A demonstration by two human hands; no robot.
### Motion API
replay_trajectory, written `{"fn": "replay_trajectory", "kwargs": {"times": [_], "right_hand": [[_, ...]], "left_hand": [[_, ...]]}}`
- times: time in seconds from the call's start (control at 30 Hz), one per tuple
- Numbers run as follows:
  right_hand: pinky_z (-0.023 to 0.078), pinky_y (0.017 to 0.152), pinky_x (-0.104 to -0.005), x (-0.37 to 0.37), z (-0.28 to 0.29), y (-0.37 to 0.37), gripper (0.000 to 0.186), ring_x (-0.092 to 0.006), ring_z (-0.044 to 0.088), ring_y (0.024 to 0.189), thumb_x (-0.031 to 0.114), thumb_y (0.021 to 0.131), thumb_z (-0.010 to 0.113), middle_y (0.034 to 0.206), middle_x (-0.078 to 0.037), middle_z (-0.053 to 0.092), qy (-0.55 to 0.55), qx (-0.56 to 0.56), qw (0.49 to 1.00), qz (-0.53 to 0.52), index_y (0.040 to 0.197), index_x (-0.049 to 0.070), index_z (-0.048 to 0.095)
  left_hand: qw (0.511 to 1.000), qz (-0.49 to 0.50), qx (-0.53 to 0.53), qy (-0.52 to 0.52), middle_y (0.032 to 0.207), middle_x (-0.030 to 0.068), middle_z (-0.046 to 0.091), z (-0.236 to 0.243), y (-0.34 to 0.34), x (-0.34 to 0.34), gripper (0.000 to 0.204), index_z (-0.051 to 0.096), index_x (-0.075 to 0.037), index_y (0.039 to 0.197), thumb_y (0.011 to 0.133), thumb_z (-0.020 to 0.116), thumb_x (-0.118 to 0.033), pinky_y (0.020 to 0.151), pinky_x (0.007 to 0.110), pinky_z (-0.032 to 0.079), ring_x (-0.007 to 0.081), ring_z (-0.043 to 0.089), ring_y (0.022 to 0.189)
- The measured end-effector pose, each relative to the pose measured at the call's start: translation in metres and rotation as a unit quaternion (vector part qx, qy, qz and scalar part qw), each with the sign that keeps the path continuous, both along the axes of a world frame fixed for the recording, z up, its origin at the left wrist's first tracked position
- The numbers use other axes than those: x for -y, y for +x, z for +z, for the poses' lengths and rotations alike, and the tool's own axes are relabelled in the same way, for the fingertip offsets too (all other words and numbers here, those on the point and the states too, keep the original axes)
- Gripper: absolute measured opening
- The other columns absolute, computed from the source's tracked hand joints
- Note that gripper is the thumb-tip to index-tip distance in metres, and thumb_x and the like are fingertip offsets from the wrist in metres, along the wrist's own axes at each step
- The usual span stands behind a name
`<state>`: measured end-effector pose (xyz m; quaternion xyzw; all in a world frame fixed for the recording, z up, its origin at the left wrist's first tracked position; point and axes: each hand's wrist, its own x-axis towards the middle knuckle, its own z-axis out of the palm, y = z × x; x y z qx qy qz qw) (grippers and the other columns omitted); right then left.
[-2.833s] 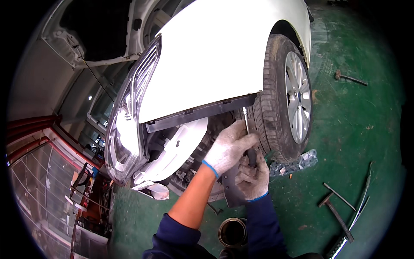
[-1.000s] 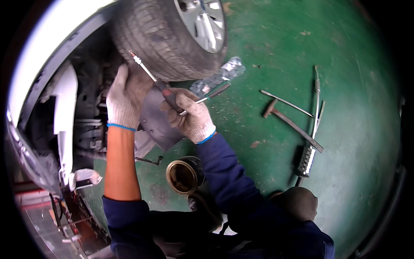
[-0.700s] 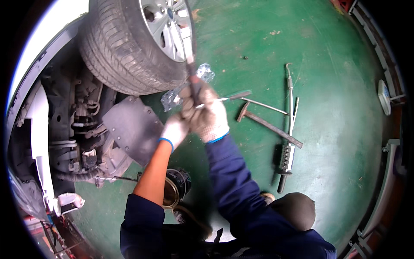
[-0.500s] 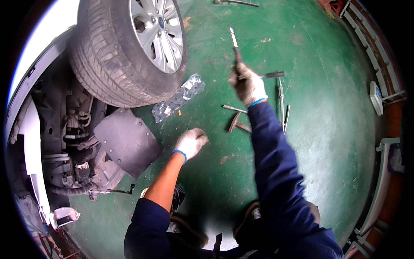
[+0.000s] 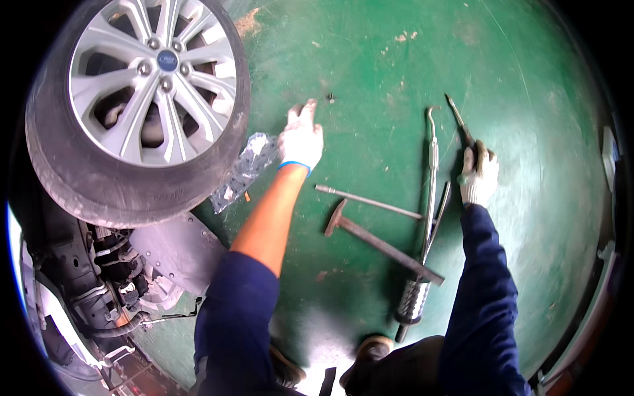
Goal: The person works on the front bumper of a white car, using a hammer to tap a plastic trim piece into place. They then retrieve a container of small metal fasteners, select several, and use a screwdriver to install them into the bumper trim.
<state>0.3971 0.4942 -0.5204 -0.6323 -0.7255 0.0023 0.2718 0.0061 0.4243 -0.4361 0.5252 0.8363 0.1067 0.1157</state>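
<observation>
From afar I watch the right hand (image 5: 481,177), whose fingers look closed around the handle of the driver (image 5: 460,121). This tool is just right of the hooked steel puller (image 5: 433,155), over the green floor (image 5: 370,138); whether it touches down, I cannot tell. If I release it too early, it could roll or knock the puller. The left hand (image 5: 301,137) has its fingers stretched, slightly apart, nothing visible between; its careless sweep might scatter the small dark piece (image 5: 331,98).
</observation>
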Motion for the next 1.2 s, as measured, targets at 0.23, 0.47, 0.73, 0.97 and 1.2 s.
{"fn": "replay_trajectory", "kwargs": {"times": [0.23,0.47,0.73,0.97,1.2], "right_hand": [[0.054,0.086,-0.0445,-0.058,0.001,0.005,0.034,-0.0346,0.063,0.101,0.024,0.096,0.068,0.113,-0.013,0.066,0.021,-0.017,0.999,0.029,0.127,0.012,0.065],[0.052,0.094,-0.0467,-0.107,-0.023,0.030,0.041,-0.0380,0.064,0.109,0.038,0.101,0.062,0.122,-0.017,0.066,0.001,0.015,1.000,0.015,0.133,0.013,0.065],[0.052,0.098,-0.0513,-0.160,-0.062,0.063,0.050,-0.0427,0.063,0.116,0.050,0.101,0.057,0.129,-0.020,0.066,-0.039,0.080,0.996,0.022,0.141,0.019,0.060],[0.049,0.103,-0.0481,-0.101,-0.106,0.115,0.068,-0.0398,0.062,0.123,0.067,0.096,0.052,0.136,-0.020,0.063,-0.152,0.086,0.983,-0.052,0.144,0.020,0.058],[0.056,0.064,-0.0324,-0.060,-0.091,0.228,0.052,-0.0157,0.060,0.070,0.055,0.078,0.087,0.085,-0.004,0.064,-0.353,-0.327,0.850,-0.215,0.089,0.007,0.070]], "left_hand": [[0.990,0.024,-0.025,-0.137,0.128,0.0198,0.059,-0.038,0.023,-0.078,0.026,0.068,-0.017,0.119,0.094,0.062,-0.018,0.097,0.054,0.053,0.0436,0.065,0.112],[0.841,0.070,0.529,-0.088,0.108,0.0108,0.070,0.099,0.033,0.050,0.039,0.064,0.005,0.127,0.090,0.069,-0.008,0.078,0.034,0.058,0.0180,0.068,0.090],[0.636,0.229,0.728,0.113,0.124,0.0182,0.067,0.233,0.031,0.226,0.037,0.061,0.009,0.129,0.096,0.066,-0.006,0.087,0.038,0.064,0.0229,0.071,0.101],[0.647,0.244,0.712,0.120,0.123,0.0180,0.068,0.255,0.023,0.332,0.036,0.061,0.010,0.127,0.097,0.066,-0.009,0.085,0.037,0.064,0.0229,0.072,0.101],[0.854,0.177,0.489,-0.005,0.101,0.0096,0.070,0.239,-0.042,0.449,0.030,0.067,0.004,0.113,0.094,0.073,-0.018,0.079,0.031,0.060,0.0173,0.071,0.093]]}}
